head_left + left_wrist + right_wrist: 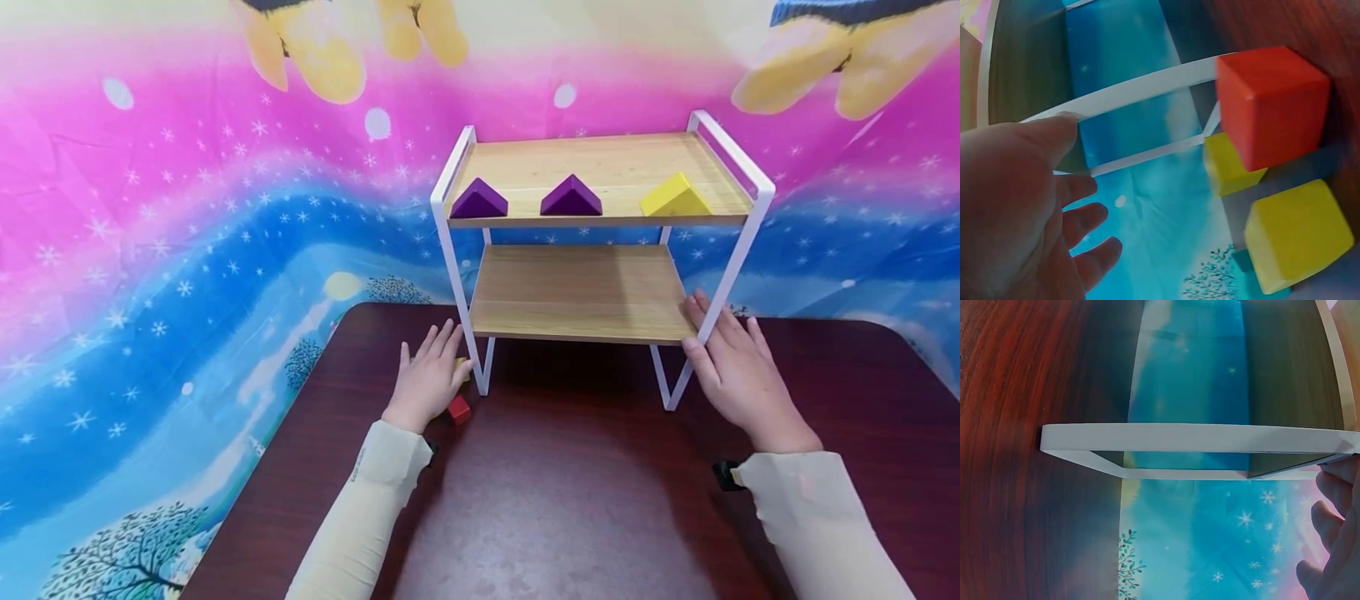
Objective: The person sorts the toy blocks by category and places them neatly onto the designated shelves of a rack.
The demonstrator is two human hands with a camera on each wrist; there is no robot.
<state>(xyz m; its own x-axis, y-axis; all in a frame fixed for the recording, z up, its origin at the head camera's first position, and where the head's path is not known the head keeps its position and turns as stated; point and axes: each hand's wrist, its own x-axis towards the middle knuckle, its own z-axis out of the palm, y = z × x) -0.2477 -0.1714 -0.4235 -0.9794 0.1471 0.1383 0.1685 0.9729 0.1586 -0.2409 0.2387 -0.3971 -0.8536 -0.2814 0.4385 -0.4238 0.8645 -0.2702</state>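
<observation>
A two-tier shelf with wooden boards and white metal side frames stands between my hands. At its left frame, my left hand has its fingers extended, thumb against the white leg. On the other side my right hand lies along the right frame, fingers extended, fingertips at the lower board's end. Beneath the left hand, a red cube, a yellow block, a second yellow block and a partly hidden teal block lie on the table by the shelf's foot.
Along the top board's front edge sit two purple triangular blocks, one at the left and one mid-board, plus a yellow triangular block at the right. The dark wooden table backs onto a colourful printed cloth.
</observation>
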